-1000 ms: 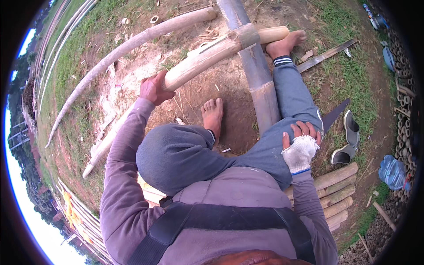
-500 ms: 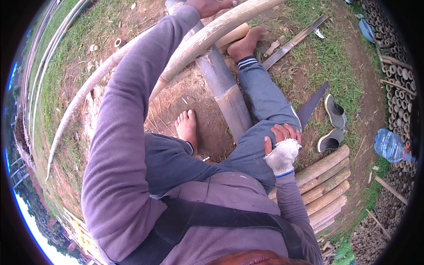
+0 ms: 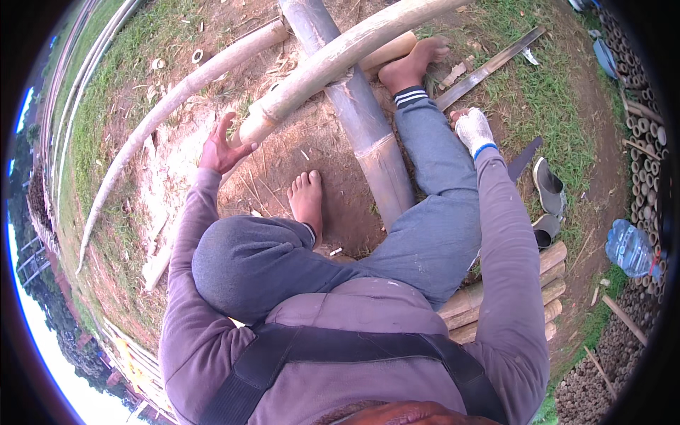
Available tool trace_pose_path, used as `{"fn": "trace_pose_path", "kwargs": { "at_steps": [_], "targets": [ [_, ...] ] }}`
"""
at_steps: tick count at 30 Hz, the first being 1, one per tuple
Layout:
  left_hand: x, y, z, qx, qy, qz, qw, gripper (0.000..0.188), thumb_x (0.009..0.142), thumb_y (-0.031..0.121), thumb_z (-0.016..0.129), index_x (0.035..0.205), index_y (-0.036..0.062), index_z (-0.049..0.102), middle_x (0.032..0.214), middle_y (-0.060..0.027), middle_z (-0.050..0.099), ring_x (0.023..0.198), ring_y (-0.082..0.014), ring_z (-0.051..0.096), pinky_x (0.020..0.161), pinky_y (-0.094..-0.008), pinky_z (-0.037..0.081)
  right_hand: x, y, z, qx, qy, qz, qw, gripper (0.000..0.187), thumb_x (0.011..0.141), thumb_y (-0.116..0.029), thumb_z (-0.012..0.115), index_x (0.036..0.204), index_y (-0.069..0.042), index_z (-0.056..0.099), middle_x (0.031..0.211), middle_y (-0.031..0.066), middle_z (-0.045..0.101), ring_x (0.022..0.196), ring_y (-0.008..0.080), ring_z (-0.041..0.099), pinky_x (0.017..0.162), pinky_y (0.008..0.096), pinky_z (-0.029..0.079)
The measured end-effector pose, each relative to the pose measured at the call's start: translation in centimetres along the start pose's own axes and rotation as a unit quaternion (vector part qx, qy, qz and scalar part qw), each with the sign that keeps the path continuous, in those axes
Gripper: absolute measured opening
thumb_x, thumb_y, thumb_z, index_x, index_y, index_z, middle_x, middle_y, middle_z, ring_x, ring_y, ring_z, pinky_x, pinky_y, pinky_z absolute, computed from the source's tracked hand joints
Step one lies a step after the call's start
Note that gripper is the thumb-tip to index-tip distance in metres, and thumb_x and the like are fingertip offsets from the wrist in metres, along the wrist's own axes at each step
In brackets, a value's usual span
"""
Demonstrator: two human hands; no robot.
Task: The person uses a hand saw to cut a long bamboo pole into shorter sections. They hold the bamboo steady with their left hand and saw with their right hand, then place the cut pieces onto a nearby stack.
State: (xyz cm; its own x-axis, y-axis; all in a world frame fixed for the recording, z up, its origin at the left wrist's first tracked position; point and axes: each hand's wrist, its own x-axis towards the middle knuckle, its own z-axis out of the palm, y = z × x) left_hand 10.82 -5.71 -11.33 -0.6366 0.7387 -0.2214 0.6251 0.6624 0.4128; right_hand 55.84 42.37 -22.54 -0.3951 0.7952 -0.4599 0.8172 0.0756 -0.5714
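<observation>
My bare left hand (image 3: 223, 145) is open, thumb and fingers spread, beside the near end of a thick pale bamboo pole (image 3: 326, 67). That pole lies across a wider grey bamboo pole (image 3: 358, 117), which runs toward me between my legs. My right hand (image 3: 473, 129), in a white fingertip-free glove, is above the ground right of my lower leg, near a long flat strip (image 3: 496, 69). Its fingers are curled in, and what they hold, if anything, is hidden. A dark saw-like blade (image 3: 524, 160) lies beyond my right forearm, which hides part of it.
Another curved bamboo pole (image 3: 163, 113) lies at the left. Dark slip-on shoes (image 3: 549, 188) and a stack of cut bamboo (image 3: 467, 306) are at my right. Farther right are a plastic bottle (image 3: 630, 248) and piled bamboo pieces (image 3: 648, 170). My bare feet are beside the grey pole.
My left hand has drawn back from the far end of the poles to the pale pole's near end. My right hand has left my knee and moved forward, its fingers now curled.
</observation>
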Motion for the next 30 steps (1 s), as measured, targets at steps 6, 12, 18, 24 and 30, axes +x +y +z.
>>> {"fn": "trace_pose_path", "kwargs": {
  "at_steps": [6, 12, 18, 24, 30],
  "targets": [
    [-0.7, 2.0, 0.5, 0.074, -0.06, -0.016, 0.995, 0.103, 0.069, 0.05, 0.098, 0.154, 0.0127, 0.053, 0.141, -0.021, 0.068, 0.133, -0.04, 0.064, 0.115, -0.0505, 0.051, 5.2, -1.2, 4.5, -0.128, -0.013, 0.003, 0.992, 0.057, 0.099, -0.044, 0.066, 0.118, 0.009, 0.076, 0.124, 0.0376, 0.071, 0.126, 0.0512, 0.066, 0.104, 0.0529, 0.053],
    [-0.9, 1.5, 0.9, 0.047, -0.055, -0.041, 0.997, 0.084, 0.07, 0.039, 0.096, 0.142, 0.0112, 0.062, 0.118, -0.0191, 0.077, 0.107, -0.0387, 0.077, 0.096, -0.0491, 0.061, 8.3, 2.5, 5.6, 0.194, 0.059, 0.188, 0.961, 0.039, 0.1, -0.026, 0.062, 0.117, 0.007, 0.073, 0.109, 0.023, 0.079, 0.103, 0.0361, 0.076, 0.089, 0.046, 0.056],
    [3.0, 7.0, 2.8, 0.045, -0.018, -0.018, 0.999, 0.087, 0.069, 0.043, 0.094, 0.143, 0.0115, 0.061, 0.121, -0.02, 0.076, 0.108, -0.0401, 0.076, 0.094, -0.0498, 0.06, 7.3, 9.3, -2.4, 0.438, 0.288, 0.213, 0.824, 0.023, 0.099, -0.018, 0.062, 0.105, 0.003, 0.069, 0.08, 0.0151, 0.07, 0.07, 0.0279, 0.073, 0.061, 0.0446, 0.057],
    [4.2, 7.5, 2.6, 0.053, 0.059, 0.099, 0.992, 0.092, 0.075, 0.048, 0.092, 0.15, 0.0106, 0.054, 0.137, -0.0216, 0.068, 0.123, -0.0413, 0.069, 0.103, -0.0513, 0.056, 0.5, 1.3, -9.5, 0.459, 0.3, 0.126, 0.827, 0.028, 0.101, -0.029, 0.074, 0.105, -0.003, 0.065, 0.073, 0.0055, 0.064, 0.055, 0.0185, 0.061, 0.048, 0.0341, 0.048],
    [2.8, 16.0, 3.1, -0.179, -0.042, 0.265, 0.947, 0.082, 0.09, 0.051, 0.085, 0.151, 0.0072, 0.051, 0.125, -0.02, 0.071, 0.113, -0.0385, 0.071, 0.104, -0.0501, 0.057, -13.2, -16.5, -4.8, 0.65, 0.046, -0.104, 0.752, 0.043, 0.104, -0.02, 0.073, 0.141, -0.005, 0.057, 0.099, 0.01, 0.069, 0.081, 0.0192, 0.07, 0.074, 0.0365, 0.059]
  ]
}}
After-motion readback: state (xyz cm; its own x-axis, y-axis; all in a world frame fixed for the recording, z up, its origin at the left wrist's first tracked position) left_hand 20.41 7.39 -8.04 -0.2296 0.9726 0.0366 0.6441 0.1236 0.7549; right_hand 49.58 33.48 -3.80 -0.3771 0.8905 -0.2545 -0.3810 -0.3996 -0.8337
